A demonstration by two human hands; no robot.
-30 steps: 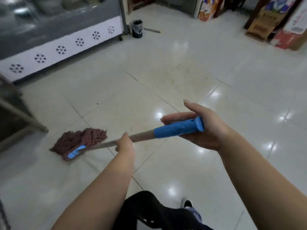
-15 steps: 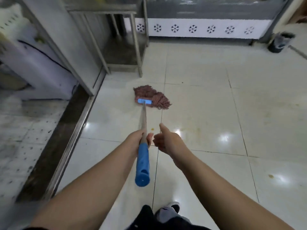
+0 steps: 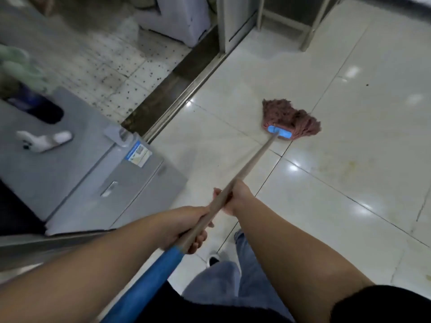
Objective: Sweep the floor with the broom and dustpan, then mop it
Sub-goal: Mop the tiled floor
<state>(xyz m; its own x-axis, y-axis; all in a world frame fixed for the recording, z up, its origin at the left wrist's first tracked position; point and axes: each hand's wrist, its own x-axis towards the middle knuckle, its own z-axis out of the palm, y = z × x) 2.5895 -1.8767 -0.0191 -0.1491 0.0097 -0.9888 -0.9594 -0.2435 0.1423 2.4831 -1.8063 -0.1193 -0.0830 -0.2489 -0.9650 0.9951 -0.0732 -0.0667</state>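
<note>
The mop slants away from the person, its reddish-brown string head lying flat on the pale tiled floor, well ahead of both hands and a little to their right. A light blue clamp joins the strings to the tan pole. The right hand is the forward one, closed around the bare pole from the right side. Just behind it, the left hand is wrapped tight on the pole right where the blue grip begins; the grip runs back past the left forearm toward the body. Below the hands show grey trousers and the tip of a dark shoe. To the left of the left hand stands a grey cabinet with a sticker on its upper edge and small blurred white items on top. Beyond it, a dark metal threshold runs diagonally, dividing the glossy tiles from a dirtier speckled floor.
</note>
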